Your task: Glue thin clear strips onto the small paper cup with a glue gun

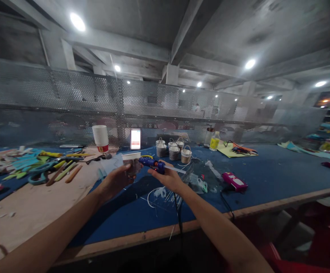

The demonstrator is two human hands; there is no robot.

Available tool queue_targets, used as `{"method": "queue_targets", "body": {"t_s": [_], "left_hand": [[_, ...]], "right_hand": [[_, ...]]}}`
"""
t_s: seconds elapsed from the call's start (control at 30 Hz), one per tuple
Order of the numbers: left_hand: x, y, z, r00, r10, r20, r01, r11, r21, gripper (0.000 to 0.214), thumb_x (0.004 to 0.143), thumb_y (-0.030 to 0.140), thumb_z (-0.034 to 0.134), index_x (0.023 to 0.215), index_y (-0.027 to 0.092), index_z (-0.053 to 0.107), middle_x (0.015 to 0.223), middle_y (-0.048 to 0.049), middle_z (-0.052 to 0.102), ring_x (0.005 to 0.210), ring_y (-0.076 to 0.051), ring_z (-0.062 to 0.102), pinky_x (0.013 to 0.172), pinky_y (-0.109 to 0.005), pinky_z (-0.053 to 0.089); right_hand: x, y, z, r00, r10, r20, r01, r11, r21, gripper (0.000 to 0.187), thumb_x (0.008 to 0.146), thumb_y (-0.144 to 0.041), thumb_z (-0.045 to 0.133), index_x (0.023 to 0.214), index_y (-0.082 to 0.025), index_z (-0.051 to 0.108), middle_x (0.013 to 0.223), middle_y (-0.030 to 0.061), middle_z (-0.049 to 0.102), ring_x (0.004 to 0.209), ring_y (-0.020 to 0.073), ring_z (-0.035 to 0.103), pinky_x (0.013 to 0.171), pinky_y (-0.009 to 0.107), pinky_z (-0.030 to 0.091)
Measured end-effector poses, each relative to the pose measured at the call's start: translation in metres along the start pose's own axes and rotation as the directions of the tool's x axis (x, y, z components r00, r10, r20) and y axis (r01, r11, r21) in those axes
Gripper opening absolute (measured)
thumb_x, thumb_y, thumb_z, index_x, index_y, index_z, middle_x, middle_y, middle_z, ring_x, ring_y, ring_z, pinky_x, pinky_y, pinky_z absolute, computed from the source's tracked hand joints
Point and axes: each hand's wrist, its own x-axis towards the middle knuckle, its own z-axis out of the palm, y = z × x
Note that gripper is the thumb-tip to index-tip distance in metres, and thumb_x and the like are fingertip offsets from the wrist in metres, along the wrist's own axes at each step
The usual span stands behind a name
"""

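Observation:
My left hand [122, 176] is closed around a small paper cup [132, 163] with a white rim and a dark, brownish side. In my right hand [166, 177] is a blue hot glue gun [152, 163], a clear glue stick [176, 169] standing out of its back end. The gun's nozzle points left and is right by the cup's side; whether it touches I cannot tell. Beyond my hands stand several small wrapped cups with wire handles [174, 150]. Below the gun, thin wires and clear sticks [172, 197] lie loose on the blue tabletop [119, 223].
At left are scissors [41, 173], craft sticks [73, 173] and paper scraps. A stack of white paper cups [100, 137] stands behind them. A lit phone screen [135, 139] faces me. At right are a yellow-labelled bottle [215, 141], a magenta device [234, 181] and a trailing black cable [226, 203].

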Motion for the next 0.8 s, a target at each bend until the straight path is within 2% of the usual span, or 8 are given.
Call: {"method": "queue_targets", "body": {"t_s": [0.2,0.47,0.8], "left_hand": [[-0.0008,0.0013,0.0015,1.000,0.000,0.011,0.001,1.000,-0.018,0.027,0.089,0.027,0.078,0.114,0.018,0.081,0.108,-0.0111,0.083,0.077,-0.020,0.070,0.071,-0.032,0.053],[-0.0050,0.0048,0.0058,0.999,-0.017,0.033,0.017,1.000,-0.007,0.036,0.091,0.027,0.077,0.126,0.015,0.076,0.115,-0.0127,0.082,0.077,-0.018,0.068,0.071,-0.029,0.055],[-0.0037,0.0041,0.0039,0.999,0.000,0.041,0.000,1.000,0.008,0.040,0.091,0.031,0.074,0.128,0.018,0.076,0.116,-0.0113,0.081,0.077,-0.019,0.066,0.069,-0.029,0.053]], "right_hand": [[-0.0002,0.0034,-0.0007,1.000,-0.018,-0.016,0.018,1.000,-0.005,0.038,0.086,-0.052,0.081,0.102,-0.019,0.074,0.090,0.0041,0.068,0.087,0.0214,0.062,0.079,0.034,0.052],[0.0001,-0.0003,-0.0023,1.000,0.014,-0.017,-0.014,1.000,-0.014,0.042,0.085,-0.055,0.081,0.104,-0.017,0.074,0.088,0.0031,0.067,0.083,0.0192,0.059,0.076,0.031,0.050],[0.0012,0.0020,-0.0022,0.999,0.022,-0.037,-0.023,0.999,-0.023,0.044,0.083,-0.057,0.081,0.102,-0.017,0.075,0.087,0.0028,0.068,0.081,0.0181,0.058,0.074,0.030,0.050]]}}
